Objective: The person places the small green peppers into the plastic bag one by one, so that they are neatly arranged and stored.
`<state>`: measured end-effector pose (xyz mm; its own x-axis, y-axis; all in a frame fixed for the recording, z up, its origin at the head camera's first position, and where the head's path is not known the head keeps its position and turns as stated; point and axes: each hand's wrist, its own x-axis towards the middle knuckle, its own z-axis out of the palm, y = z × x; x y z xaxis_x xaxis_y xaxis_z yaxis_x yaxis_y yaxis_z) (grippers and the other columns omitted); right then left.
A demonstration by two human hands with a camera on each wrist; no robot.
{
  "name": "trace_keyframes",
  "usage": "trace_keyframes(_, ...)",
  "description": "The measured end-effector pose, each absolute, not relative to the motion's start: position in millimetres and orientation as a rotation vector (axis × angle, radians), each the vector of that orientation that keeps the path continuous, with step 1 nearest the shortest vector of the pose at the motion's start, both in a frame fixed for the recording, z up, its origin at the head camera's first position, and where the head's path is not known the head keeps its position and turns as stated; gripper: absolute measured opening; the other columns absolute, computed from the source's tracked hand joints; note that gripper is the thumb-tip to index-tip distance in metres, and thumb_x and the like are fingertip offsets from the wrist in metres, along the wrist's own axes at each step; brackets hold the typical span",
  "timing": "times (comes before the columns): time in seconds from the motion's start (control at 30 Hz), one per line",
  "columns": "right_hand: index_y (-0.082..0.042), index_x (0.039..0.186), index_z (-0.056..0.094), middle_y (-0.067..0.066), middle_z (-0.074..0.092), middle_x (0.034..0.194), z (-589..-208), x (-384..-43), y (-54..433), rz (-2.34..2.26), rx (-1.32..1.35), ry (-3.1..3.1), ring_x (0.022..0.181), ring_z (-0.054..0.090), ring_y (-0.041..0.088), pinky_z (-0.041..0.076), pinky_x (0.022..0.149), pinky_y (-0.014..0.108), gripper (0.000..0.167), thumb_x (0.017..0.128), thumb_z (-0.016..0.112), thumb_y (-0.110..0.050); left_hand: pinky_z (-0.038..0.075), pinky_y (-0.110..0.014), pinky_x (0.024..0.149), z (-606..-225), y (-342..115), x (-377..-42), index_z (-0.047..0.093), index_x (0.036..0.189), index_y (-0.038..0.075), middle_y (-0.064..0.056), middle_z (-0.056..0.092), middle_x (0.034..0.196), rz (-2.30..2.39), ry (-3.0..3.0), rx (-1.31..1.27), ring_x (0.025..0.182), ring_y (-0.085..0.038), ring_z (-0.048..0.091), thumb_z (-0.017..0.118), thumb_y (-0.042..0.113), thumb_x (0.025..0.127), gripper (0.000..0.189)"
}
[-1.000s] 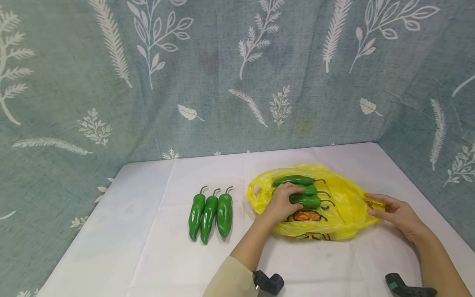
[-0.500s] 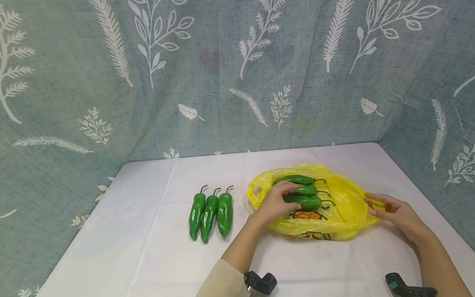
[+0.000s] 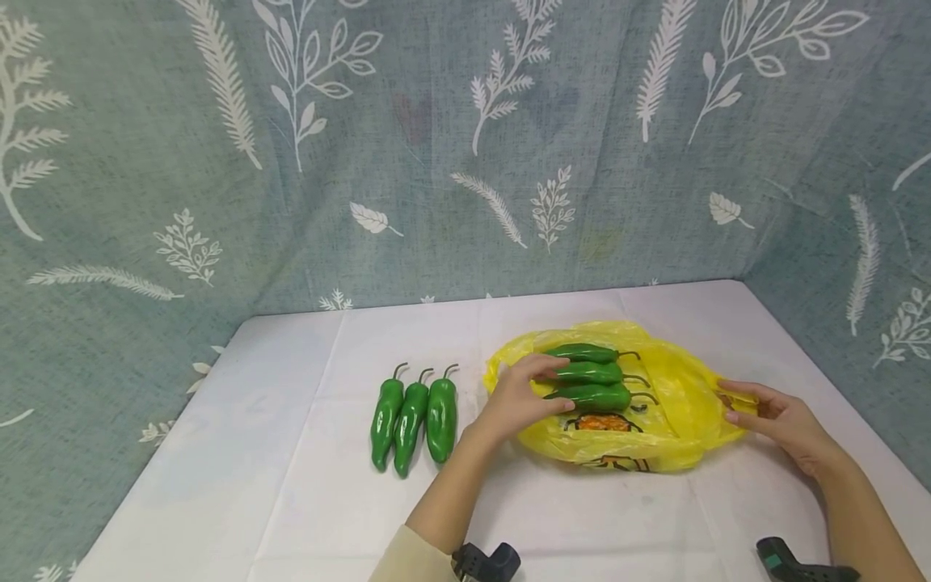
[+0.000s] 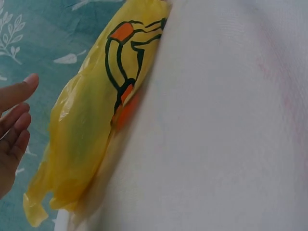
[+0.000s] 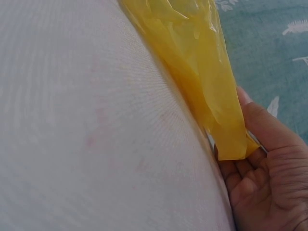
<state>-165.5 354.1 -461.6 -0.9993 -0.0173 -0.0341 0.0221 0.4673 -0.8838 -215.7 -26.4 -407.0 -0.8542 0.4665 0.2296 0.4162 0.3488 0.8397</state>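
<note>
A yellow plastic bag [image 3: 669,380] lies flat on the table, with three green chili peppers [image 3: 598,396] side by side on it, stems to the right. My left hand [image 3: 515,400] hovers over the bag's left part, fingers loosely bent and apart, fingertips by the peppers' left ends. In the left wrist view the left hand [image 4: 13,132] holds nothing and stands off the bag [image 4: 82,130]. At the bag's right end my right hand [image 3: 785,424] pinches the plastic between thumb and fingers; the right wrist view shows the right hand [image 5: 269,168] at the gathered yellow edge.
Three more green chili peppers [image 3: 411,420] lie in a row on the white tablecloth [image 3: 305,501], left of the bag, stems pointing away. A blue-green leaf-patterned cloth [image 3: 407,202] hangs behind the table and along its sides.
My left hand has drawn back leftward from the three peppers on the bag, uncovering more of them. The right hand stays at the bag's right end.
</note>
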Motion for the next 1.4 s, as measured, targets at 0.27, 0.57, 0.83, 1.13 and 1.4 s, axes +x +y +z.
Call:
trace_keyframes(0.27,-0.007,0.132,0.054,-0.042,0.047,0.104,-462,-164,353,-1.624,-0.018,2.661,0.094,0.045,-0.022,0.038,0.075,0.000,0.049,0.088,0.068,-0.022,0.047,-0.048,0.094,-399,-43,-207,0.060,0.126,0.014,-0.009,0.060,0.124,1.669,2.486,0.793,0.110,-0.032,0.056,0.079,0.017,0.076,0.054)
trace_keyframes(0.57,-0.005,0.133,0.052,-0.042,0.047,0.104,-461,-165,352,-1.598,0.002,2.658,0.094,0.044,-0.022,0.037,0.074,0.000,0.053,0.088,0.068,-0.025,0.047,-0.048,0.092,-399,-67,-196,0.062,0.124,0.016,-0.004,0.061,0.119,1.698,2.638,0.705,0.104,-0.026,0.058,0.081,0.018,0.074,0.054)
trace_keyframes(0.83,-0.005,0.133,0.052,-0.043,0.045,0.104,-461,-165,354,-1.576,0.014,2.677,0.094,0.042,-0.024,0.037,0.074,0.000,0.054,0.087,0.069,-0.027,0.044,-0.047,0.097,-402,-89,-188,0.062,0.122,0.014,-0.008,0.060,0.120,1.781,2.708,0.552,0.107,-0.029,0.056,0.081,0.014,0.073,0.053)
trace_keyframes(1.13,-0.007,0.134,0.053,-0.043,0.045,0.104,-461,-165,354,-1.583,0.014,2.671,0.093,0.044,-0.022,0.038,0.074,0.000,0.052,0.087,0.068,-0.026,0.041,-0.047,0.102,-410,-108,-178,0.057,0.129,0.016,-0.003,0.056,0.126,1.729,2.901,0.313,0.118,-0.024,0.051,0.081,0.020,0.074,0.060)
trace_keyframes(1.4,-0.008,0.134,0.053,-0.043,0.046,0.104,-463,-165,353,-1.587,0.000,2.682,0.093,0.044,-0.021,0.037,0.074,0.001,0.052,0.087,0.069,-0.025,0.034,-0.046,0.108,-421,-116,-177,0.043,0.140,0.009,-0.009,0.048,0.137,1.616,3.056,0.068,0.128,-0.028,0.044,0.082,0.018,0.072,0.078)
